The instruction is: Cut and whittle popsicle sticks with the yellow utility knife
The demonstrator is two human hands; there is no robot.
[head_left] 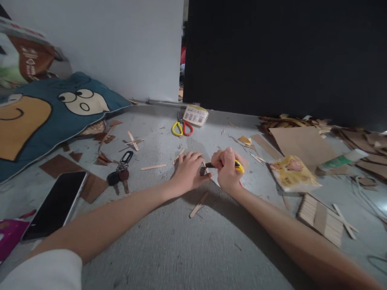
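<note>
My right hand [227, 168] is closed in a fist round a yellow utility knife [238, 164], its dark tip pointing left toward my other hand. My left hand [189, 171] presses down on the grey floor [169, 237], fingers curled over a small wooden stick piece [206, 168] that the blade tip meets. The piece is mostly hidden under my fingers. A loose popsicle stick [198, 204] lies just in front of my hands, and another stick [153, 166] lies to the left.
A black phone [56, 203] and keys [120, 173] lie at left beside brown card scraps and a blue cartoon cushion [45, 117]. Yellow-and-red scissors [182, 128] sit behind. At right are a yellow packet [293, 173], a glue tube [343, 160], a stick panel [322, 218] and cardboard pieces.
</note>
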